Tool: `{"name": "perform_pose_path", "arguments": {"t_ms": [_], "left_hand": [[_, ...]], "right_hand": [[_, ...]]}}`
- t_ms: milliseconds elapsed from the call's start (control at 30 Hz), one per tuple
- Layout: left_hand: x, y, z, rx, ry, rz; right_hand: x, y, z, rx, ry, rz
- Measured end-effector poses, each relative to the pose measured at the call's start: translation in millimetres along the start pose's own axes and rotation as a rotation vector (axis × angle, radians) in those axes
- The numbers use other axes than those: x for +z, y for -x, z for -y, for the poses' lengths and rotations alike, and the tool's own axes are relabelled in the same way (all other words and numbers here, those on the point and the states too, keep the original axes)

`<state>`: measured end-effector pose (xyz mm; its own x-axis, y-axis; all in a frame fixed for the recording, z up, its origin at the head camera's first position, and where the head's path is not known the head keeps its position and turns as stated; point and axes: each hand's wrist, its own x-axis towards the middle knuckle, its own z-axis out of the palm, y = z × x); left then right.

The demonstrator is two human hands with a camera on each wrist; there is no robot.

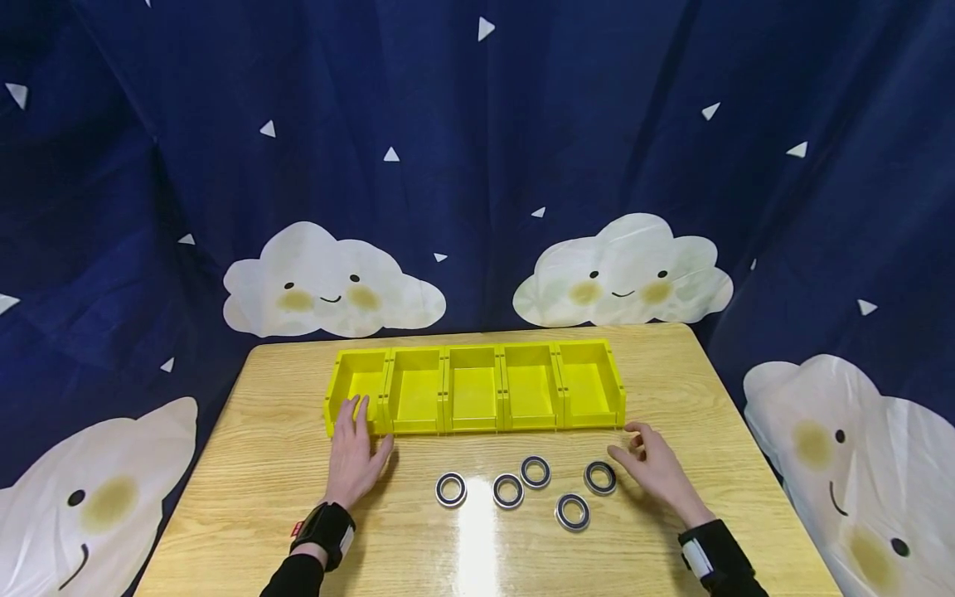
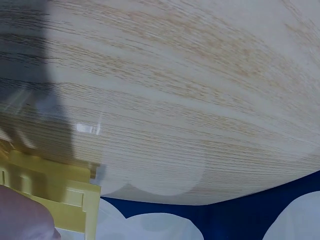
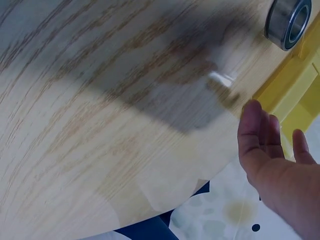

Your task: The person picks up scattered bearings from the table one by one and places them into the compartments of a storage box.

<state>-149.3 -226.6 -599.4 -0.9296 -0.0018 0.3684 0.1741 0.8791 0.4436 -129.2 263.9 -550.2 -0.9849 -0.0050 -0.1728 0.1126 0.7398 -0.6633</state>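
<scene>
A joined row of yellow bins (image 1: pixel 473 421) stands along the far side of the table. Over the front lip of the leftmost bin lie the fingers of my left hand (image 1: pixel 354 458); whether they touch it I cannot tell. In the left wrist view, part of that hand (image 2: pixel 24 217) shows beside the yellow bin wall (image 2: pixel 75 210). My right hand (image 1: pixel 660 471), fingers slightly bent and holding nothing, is by the right end of the row. Nearest to it lies a ball bearing (image 1: pixel 611 486), also visible as a metal ring (image 3: pixel 276 26) in the right wrist view.
More bearings lie flat in front of the bins: one at left (image 1: pixel 440 500), two close together in the middle (image 1: pixel 498 502), and one nearer the front edge (image 1: pixel 561 521). A dark blue cloud-patterned curtain (image 1: pixel 477 166) hangs behind the wooden table (image 1: pixel 261 464).
</scene>
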Motion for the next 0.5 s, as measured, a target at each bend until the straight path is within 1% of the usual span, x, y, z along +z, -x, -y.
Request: {"name": "perform_pose_path", "arguments": {"t_ms": [167, 333, 500], "left_hand": [[-0.8, -0.8, -3.0, 0.009, -0.005, -0.001], [0.7, -1.4, -3.2, 0.017, -0.010, -0.014], [3.9, -0.7, -2.6, 0.020, -0.006, -0.004]], "right_hand": [[1, 8, 2, -0.038, 0.095, 0.016], [2, 13, 6, -0.063, 0.144, 0.030], [7, 18, 11, -0.071, 0.194, 0.034]]}}
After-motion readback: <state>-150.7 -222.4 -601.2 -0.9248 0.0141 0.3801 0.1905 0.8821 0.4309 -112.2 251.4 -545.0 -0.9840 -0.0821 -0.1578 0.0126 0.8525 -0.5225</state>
